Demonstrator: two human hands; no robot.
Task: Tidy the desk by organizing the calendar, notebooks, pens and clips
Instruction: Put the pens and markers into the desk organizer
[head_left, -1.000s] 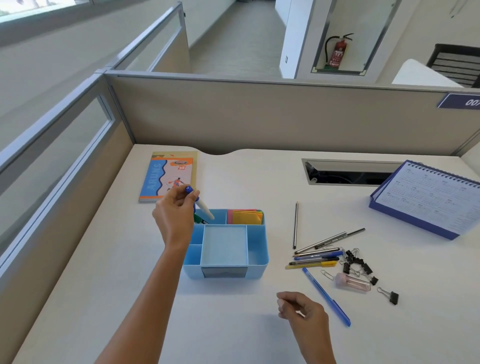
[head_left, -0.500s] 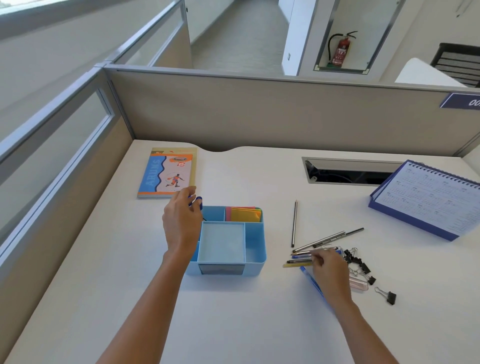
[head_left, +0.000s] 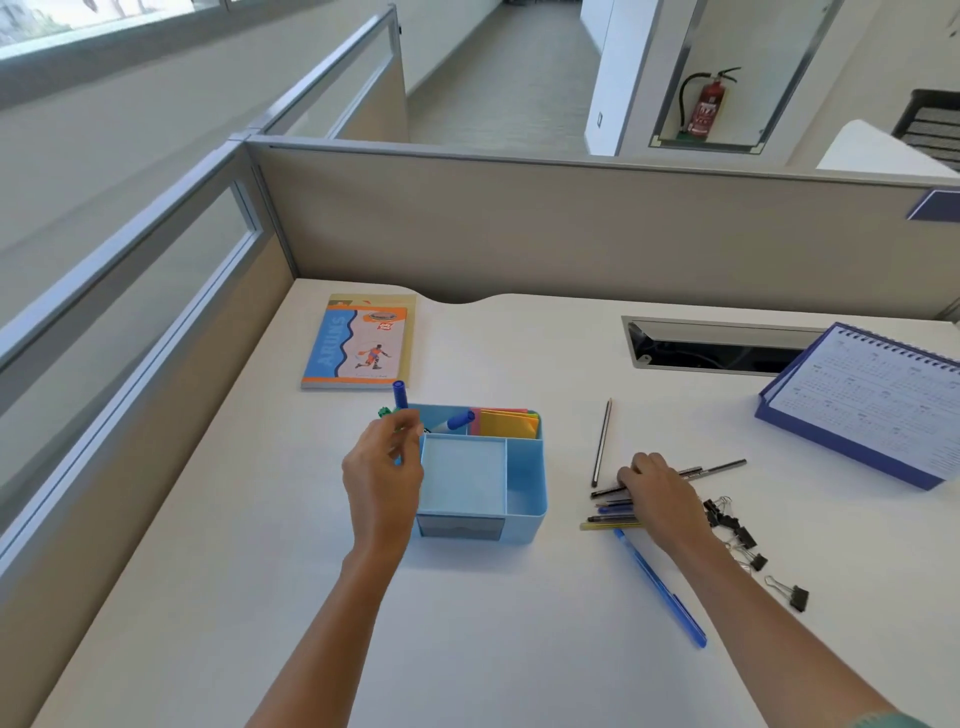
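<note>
From the head view, the blue organizer (head_left: 524, 483) serves as anchor. At its back-left corner the left hand (head_left: 382, 467) hovers, thumb and forefinger loosely curled, pinching nothing that shows; just beyond them markers (head_left: 399, 397) stand in the back-left slot, likely just dropped there to keep pens upright. Sticky notes (head_left: 509, 422) fill the back-right slot. Right of the organizer, the right hand (head_left: 657, 493) lies over the loose pens (head_left: 610, 512), fingers bent and close together, apparently gathering several at once. Binder clips (head_left: 737, 535) lie further right, the calendar (head_left: 872, 395) beyond them, and the notebook (head_left: 358, 343) behind the organizer.
</note>
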